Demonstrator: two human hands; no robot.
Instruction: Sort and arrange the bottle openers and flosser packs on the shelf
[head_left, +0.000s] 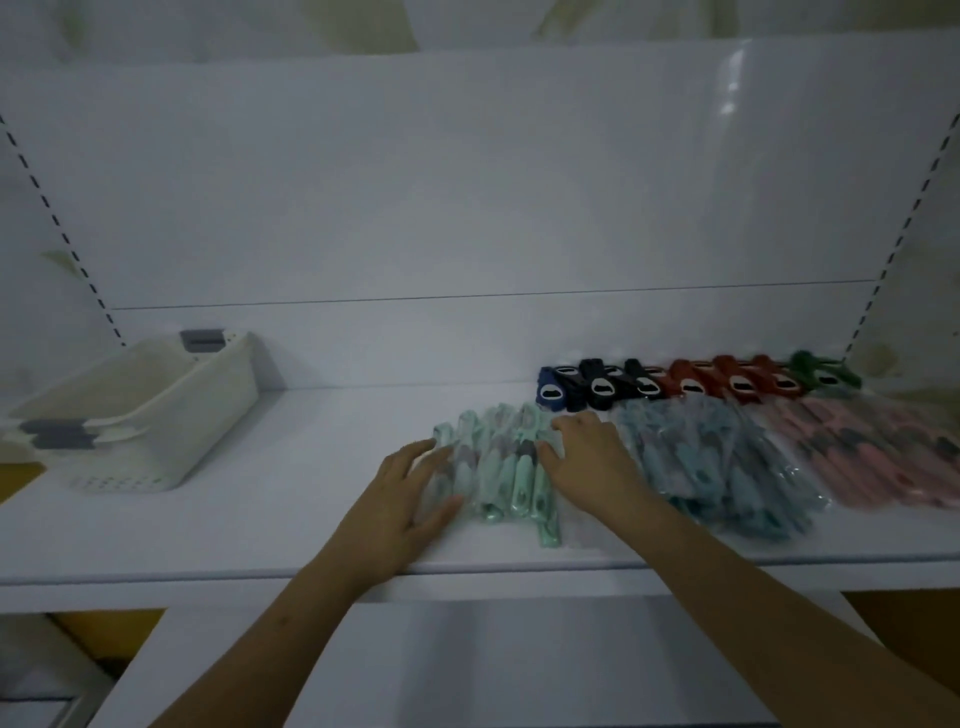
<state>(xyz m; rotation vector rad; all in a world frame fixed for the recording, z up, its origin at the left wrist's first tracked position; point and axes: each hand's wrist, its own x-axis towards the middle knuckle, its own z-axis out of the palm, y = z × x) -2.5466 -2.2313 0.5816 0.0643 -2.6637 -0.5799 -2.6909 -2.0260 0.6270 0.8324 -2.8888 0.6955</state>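
Note:
A cluster of mint-green flosser packs (501, 462) lies mid-shelf. My left hand (405, 506) presses its straight fingers against the cluster's left side. My right hand (584, 460) rests flat on the cluster's right side. Right of it lie a pile of blue flosser packs (727, 467) and a pile of pink flosser packs (878, 452). Behind them runs a row of bottle openers: a blue opener (550, 396), black openers (605, 387), red openers (727, 382) and a green opener (823, 374).
A white perforated basket (156, 415) with grey handles stands at the shelf's left end. The white shelf (291, 509) has a front edge just below my wrists and a white back panel behind. A lower shelf shows beneath.

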